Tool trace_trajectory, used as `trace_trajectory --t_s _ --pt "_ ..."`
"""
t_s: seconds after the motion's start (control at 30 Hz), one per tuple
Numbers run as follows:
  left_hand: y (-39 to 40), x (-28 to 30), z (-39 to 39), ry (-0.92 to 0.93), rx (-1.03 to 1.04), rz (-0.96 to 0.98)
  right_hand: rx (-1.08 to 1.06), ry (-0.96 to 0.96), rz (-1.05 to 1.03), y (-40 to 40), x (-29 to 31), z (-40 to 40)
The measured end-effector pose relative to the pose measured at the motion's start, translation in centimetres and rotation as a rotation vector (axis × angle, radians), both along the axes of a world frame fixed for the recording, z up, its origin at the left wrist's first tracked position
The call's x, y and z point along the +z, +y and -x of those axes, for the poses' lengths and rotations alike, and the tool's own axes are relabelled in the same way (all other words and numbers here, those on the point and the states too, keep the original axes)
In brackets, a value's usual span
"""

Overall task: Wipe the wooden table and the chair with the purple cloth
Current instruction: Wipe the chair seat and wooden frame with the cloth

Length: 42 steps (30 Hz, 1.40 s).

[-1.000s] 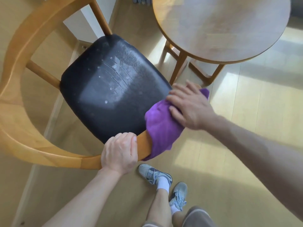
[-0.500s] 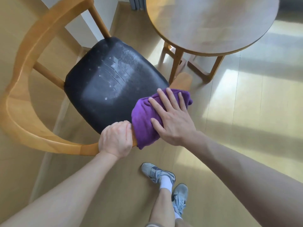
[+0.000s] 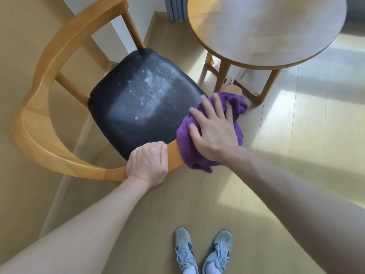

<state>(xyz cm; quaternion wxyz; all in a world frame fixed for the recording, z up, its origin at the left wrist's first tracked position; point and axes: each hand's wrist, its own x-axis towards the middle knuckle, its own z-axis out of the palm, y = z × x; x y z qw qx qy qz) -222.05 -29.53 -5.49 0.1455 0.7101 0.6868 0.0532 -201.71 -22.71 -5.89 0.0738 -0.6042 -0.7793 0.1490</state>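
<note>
Purple cloth now farther right along chair rail, flat right hand seemingly pressing, not clasping; left hand clenched on rail.

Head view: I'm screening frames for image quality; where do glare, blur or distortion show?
Head view: sun patches glare on the floor; a sheen washes out the table top and chair seat; the right hand fingers look slightly blurred; wide-angle bowing at edges.

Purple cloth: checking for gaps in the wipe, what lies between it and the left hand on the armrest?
Head view: a short bare stretch of the curved wooden armrest separates the purple cloth from the left hand.
</note>
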Motion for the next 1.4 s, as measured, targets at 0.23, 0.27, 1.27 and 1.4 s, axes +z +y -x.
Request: trace_trajectory --t_s 0.23,0.27,1.27,1.4 --pt "0.1 0.2 0.0 -0.032 -0.003 0.016 -0.027 -0.072 0.063 7.6 0.1 -4.3" --pt "0.1 0.2 0.0 -0.034 0.000 0.020 -0.159 -0.074 0.056 7.4 0.0 -2.9" --pt "0.2 0.4 0.3 -0.063 0.004 0.029 0.117 -0.163 -0.030 8.0 0.7 -2.4" --pt "0.1 0.7 0.3 -0.066 -0.006 0.034 -0.177 -0.041 0.031 5.6 1.3 -0.5"
